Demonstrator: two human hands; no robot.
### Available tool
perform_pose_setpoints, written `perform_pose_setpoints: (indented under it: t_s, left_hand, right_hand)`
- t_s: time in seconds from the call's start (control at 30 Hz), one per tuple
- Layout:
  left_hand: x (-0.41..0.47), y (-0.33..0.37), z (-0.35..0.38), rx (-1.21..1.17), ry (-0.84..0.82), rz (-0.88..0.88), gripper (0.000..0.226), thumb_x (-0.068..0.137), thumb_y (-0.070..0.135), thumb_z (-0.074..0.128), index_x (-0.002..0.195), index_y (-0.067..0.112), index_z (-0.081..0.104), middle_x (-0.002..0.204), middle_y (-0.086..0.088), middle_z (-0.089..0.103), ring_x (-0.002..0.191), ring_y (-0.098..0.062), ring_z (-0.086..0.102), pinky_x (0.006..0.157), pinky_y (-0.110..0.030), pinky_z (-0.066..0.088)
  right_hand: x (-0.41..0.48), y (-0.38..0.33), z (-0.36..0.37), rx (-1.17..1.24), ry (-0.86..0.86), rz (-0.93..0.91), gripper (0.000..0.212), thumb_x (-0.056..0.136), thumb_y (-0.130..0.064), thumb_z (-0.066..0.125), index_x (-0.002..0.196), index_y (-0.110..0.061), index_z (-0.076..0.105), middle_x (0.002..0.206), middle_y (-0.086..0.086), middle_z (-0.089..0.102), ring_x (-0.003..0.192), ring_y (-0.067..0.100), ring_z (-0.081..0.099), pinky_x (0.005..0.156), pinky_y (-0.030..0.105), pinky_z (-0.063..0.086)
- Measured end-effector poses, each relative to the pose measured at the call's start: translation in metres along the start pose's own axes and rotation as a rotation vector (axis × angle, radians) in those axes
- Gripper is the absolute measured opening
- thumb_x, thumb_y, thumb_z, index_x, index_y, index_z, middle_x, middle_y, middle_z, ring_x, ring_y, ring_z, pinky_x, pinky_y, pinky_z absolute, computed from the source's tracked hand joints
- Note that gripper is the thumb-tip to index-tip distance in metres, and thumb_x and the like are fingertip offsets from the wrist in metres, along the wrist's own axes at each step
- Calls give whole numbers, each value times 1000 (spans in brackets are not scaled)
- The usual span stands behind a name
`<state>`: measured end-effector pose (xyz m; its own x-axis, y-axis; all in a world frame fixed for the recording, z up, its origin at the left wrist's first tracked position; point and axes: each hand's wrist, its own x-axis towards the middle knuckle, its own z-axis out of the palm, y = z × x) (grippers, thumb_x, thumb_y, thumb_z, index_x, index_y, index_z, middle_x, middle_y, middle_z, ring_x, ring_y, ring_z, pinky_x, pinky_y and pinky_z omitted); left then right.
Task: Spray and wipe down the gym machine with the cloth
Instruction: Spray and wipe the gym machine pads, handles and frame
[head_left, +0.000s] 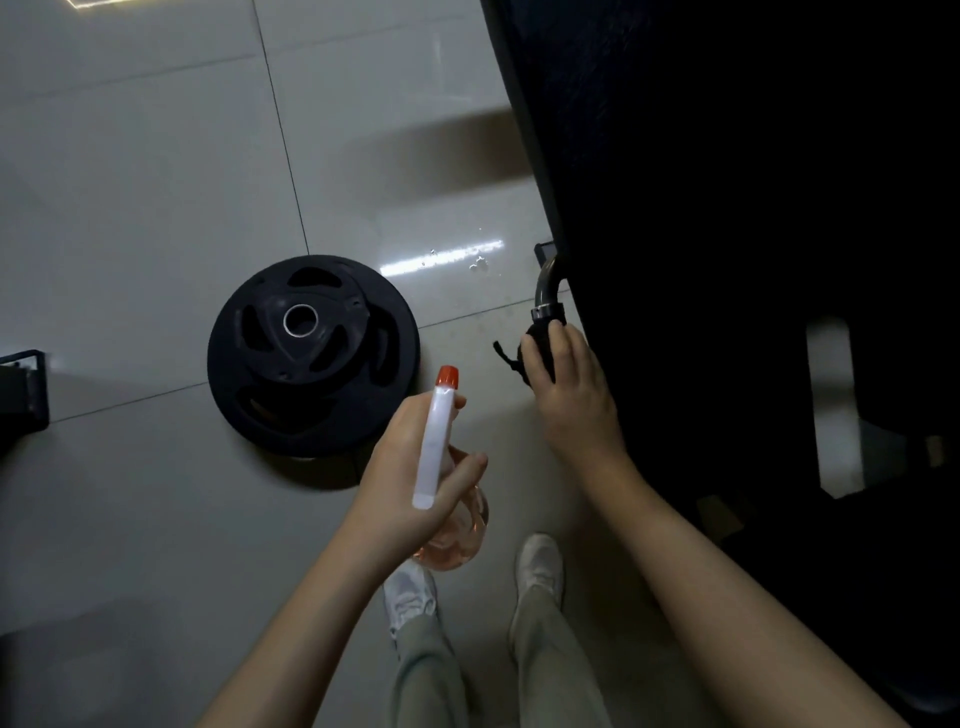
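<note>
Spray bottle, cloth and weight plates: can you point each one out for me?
spray bottle (434, 441): head view, on its white sprayer head.
cloth (537, 328): head view, on the dark bunch above the fingers.
weight plates (306, 343): head view, on the upper plate's hub.

Your left hand (415, 467) grips the spray bottle (441, 457) at lower centre; your right hand (566, 384) presses the dark cloth (527, 353) around the machine's curved handle (548, 286), right of the weight plates (311, 353).
</note>
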<state>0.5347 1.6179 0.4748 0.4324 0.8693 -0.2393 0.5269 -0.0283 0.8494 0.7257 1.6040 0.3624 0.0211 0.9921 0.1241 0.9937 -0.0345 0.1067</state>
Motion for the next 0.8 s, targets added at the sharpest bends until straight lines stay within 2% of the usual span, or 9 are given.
perform_pose_setpoints:
  t_s: [0.07,0.17,0.3,0.4,0.5,0.57,0.67,0.73,0.8]
  left_hand:
    - [-1,0,0,17,-28,7,52,77,37,60,123,15,50,113,4,53,99,1,52,82,-10,42]
    - [0,1,-2,34,-39,-3,51,77,35,62,123,15,50,110,2,53,96,-3,53,78,-11,39]
    - [2,5,-5,53,-51,-4,46,80,32,64,122,16,50,106,2,53,91,-1,52,73,-8,39]
    - [5,3,-4,50,-63,27,50,78,36,61,122,15,50,107,2,52,95,-4,51,77,-7,38]
    - [8,0,-1,53,-52,28,53,76,38,59,122,14,50,107,1,53,96,-7,52,78,-11,39]
    - [9,-4,-1,54,-53,29,54,76,37,58,124,13,50,108,0,52,96,-8,52,78,-14,40]
    - [7,-7,-2,72,-84,50,55,78,38,58,125,12,48,109,0,51,96,-6,49,78,-9,38]
    - [5,-8,-4,88,-94,48,55,78,39,57,125,13,48,110,0,51,94,-4,48,78,-8,38]
    - [3,-9,-3,84,-98,36,56,77,44,56,125,14,48,111,1,51,94,-5,49,79,-9,39]
  right_hand:
    - [-10,3,-2,-18,-2,-22,49,85,-5,32,133,-5,40,135,24,33,125,38,33,101,44,40]
    - [-35,-2,-16,6,-44,0,45,85,-5,38,128,-5,52,132,22,38,118,37,38,92,43,48]
    - [-55,-12,-40,129,-80,95,43,74,-1,63,117,-4,61,119,21,54,107,36,50,78,42,54]
    - [-30,-10,-39,176,-51,185,46,81,-2,50,127,-3,49,128,20,46,115,35,43,84,45,52]
    - [-27,-7,-21,86,-125,93,64,78,-9,58,138,-8,34,142,19,30,126,37,32,96,46,44]
    - [-34,-2,-18,25,-109,33,54,82,-7,47,135,-9,36,139,19,30,120,38,35,89,44,49]
    - [-50,1,-28,12,-88,31,44,83,-6,35,123,-6,53,128,21,42,107,37,42,75,40,53]
    - [-63,-4,-35,52,-107,64,43,80,-10,36,113,-4,62,118,23,55,100,37,45,68,40,55]
    - [-75,-9,-45,96,-143,111,34,73,-7,52,104,-2,66,107,23,62,90,37,53,62,39,55]
